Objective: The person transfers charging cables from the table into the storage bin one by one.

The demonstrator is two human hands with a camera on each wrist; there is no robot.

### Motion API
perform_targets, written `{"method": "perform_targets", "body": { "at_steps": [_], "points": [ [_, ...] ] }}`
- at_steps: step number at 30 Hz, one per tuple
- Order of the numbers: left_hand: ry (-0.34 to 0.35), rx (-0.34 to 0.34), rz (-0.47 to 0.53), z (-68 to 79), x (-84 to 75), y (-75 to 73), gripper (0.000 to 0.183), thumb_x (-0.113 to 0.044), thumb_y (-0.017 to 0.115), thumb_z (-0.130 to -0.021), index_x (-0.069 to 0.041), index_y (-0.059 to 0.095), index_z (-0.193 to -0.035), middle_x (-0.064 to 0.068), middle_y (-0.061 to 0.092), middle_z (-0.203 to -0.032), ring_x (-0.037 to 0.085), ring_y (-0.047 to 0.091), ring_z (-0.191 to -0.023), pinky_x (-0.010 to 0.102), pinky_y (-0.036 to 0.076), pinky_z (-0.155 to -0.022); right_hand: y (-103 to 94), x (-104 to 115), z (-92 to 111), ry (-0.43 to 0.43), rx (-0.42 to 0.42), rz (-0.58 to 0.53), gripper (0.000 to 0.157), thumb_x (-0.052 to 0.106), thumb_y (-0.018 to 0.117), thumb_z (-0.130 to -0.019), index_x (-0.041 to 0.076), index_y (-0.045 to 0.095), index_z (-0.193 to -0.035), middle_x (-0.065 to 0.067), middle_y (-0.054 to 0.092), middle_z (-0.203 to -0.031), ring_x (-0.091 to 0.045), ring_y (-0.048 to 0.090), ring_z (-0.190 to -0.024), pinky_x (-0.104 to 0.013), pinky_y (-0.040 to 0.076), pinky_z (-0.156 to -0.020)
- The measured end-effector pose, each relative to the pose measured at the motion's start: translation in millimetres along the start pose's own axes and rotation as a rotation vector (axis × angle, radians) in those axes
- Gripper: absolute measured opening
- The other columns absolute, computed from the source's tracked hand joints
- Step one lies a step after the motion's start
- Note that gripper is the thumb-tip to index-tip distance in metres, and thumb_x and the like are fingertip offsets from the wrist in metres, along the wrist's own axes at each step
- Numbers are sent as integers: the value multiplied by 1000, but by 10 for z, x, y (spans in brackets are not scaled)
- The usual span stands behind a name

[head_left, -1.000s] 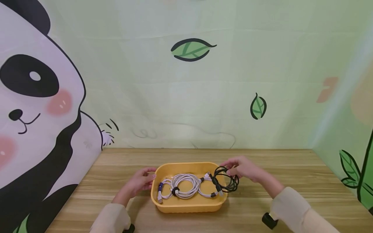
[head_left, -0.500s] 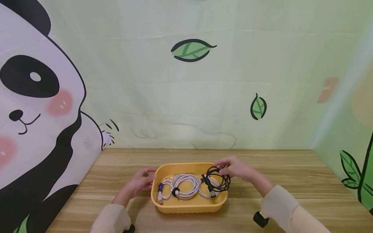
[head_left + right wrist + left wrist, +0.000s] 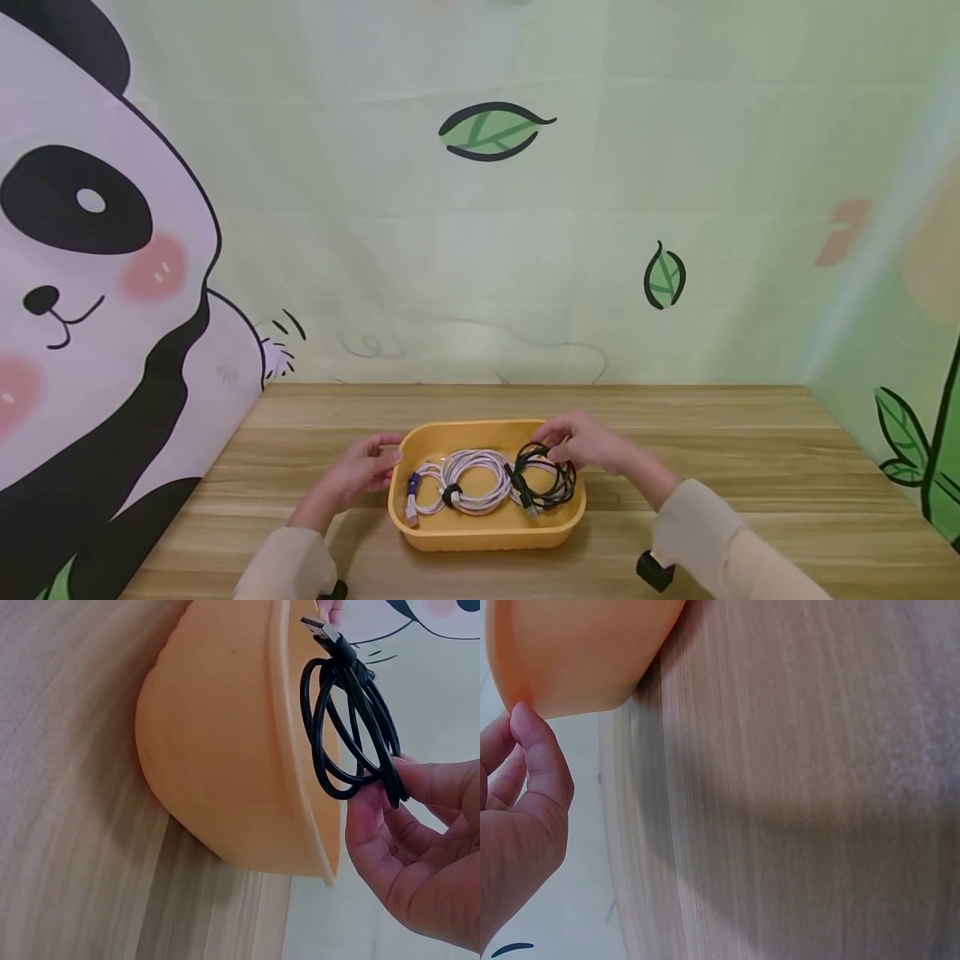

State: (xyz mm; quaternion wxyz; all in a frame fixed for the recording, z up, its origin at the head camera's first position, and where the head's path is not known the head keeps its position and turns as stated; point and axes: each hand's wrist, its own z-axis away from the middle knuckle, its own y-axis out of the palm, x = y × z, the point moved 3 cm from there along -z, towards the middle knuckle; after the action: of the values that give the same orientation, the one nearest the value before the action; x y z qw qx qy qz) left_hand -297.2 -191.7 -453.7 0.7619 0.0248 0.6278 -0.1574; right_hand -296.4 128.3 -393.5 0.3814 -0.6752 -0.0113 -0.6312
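In the head view a yellow plastic box (image 3: 487, 540) stands on the wooden table. My left hand (image 3: 358, 471) holds its left end, thumb (image 3: 536, 735) and fingers bent at the rim corner. My right hand (image 3: 585, 443) is over the box's right back corner and pinches a coiled black USB cable (image 3: 360, 727) between thumb and fingers. The coil hangs over the right part of the box, its metal plug toward the front. Inside lie coiled white cables (image 3: 480, 504); one at the left has a blue tie (image 3: 414, 482), and one at the right is partly hidden under the black coil.
The wooden table (image 3: 240, 467) extends around the box to a light green printed backdrop (image 3: 555, 333) behind it. A panda drawing (image 3: 172, 333) covers the left side of the backdrop. A small black device (image 3: 654, 572) sits at my right sleeve.
My right hand has moved left and lower with the black USB cable, from beyond the right rim to over the inside of the box. My left hand has stayed at the left end.
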Motion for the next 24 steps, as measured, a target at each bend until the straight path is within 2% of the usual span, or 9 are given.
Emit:
{"method": "perform_targets", "body": {
  "at_steps": [8, 16, 24],
  "points": [
    [9, 9, -5, -2, 10, 2, 45, -13, 48, -91, 6, 33, -129, 2, 47, -81, 9, 49, -68, 20, 46, -58, 83, -27, -42, -9, 22, 25, 26, -7, 53, -77, -2, 61, -102, -11, 57, -86, -12, 45, -57, -22, 39, -45],
    [7, 9, -3, -4, 3, -1, 45, -12, 47, -91, 6, 33, -129, 1, 47, -80, 8, 49, -67, 19, 46, -58, 143, -54, -71, 1, 33, 20, 26, -8, 54, -77, -2, 62, -101, -10, 56, -81, -13, 46, -60, -22, 40, -46],
    [-5, -11, -2, -7, 7, 1, 43, -11, 47, -90, 5, 35, -128, 2, 48, -80, 8, 49, -67, 20, 46, -58, 225, -63, -94, 9, 50, 42, 26, -10, 52, -76, -3, 61, -100, -8, 55, -75, -12, 43, -52, -24, 41, -44]
  ]
}}
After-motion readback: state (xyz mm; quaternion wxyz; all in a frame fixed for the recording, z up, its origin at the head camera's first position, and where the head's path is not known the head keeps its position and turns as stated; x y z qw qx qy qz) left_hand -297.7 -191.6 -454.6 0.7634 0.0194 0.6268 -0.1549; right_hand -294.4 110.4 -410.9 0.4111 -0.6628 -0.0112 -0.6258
